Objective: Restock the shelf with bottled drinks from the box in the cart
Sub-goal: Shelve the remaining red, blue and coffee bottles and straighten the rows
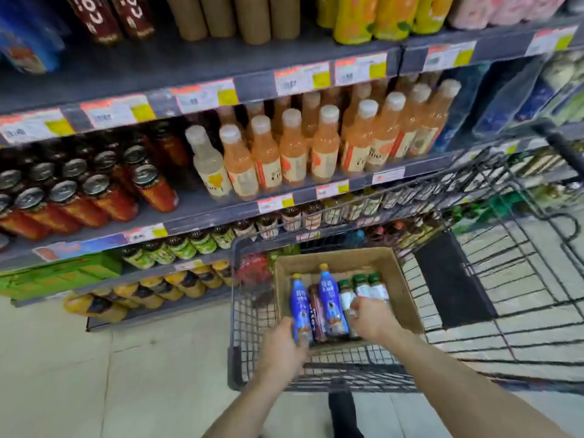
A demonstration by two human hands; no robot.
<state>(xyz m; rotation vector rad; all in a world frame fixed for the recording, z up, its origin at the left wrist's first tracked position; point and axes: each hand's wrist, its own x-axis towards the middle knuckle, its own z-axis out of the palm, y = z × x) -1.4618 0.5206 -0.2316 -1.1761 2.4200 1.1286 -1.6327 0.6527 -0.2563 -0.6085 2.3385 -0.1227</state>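
Shelves (pixel 205 205) span the top; lower centre, left hand (pixel 281 346) grips a blue bottle (pixel 299 306), right hand (pixel 374 317) a green-capped bottle (pixel 346 292), in the box (pixel 401 289); either may slip on lifting.

The person's left forearm (pixel 240 409) and right forearm (pixel 458 384) are bare as far up as can be seen, with smooth, slim wrists. The left hand (pixel 281 352) and right hand (pixel 374 317) are bare too. Low between the arms shows a black trouser leg (pixel 344 412), or perhaps a shoe; it is too blurred to tell which.
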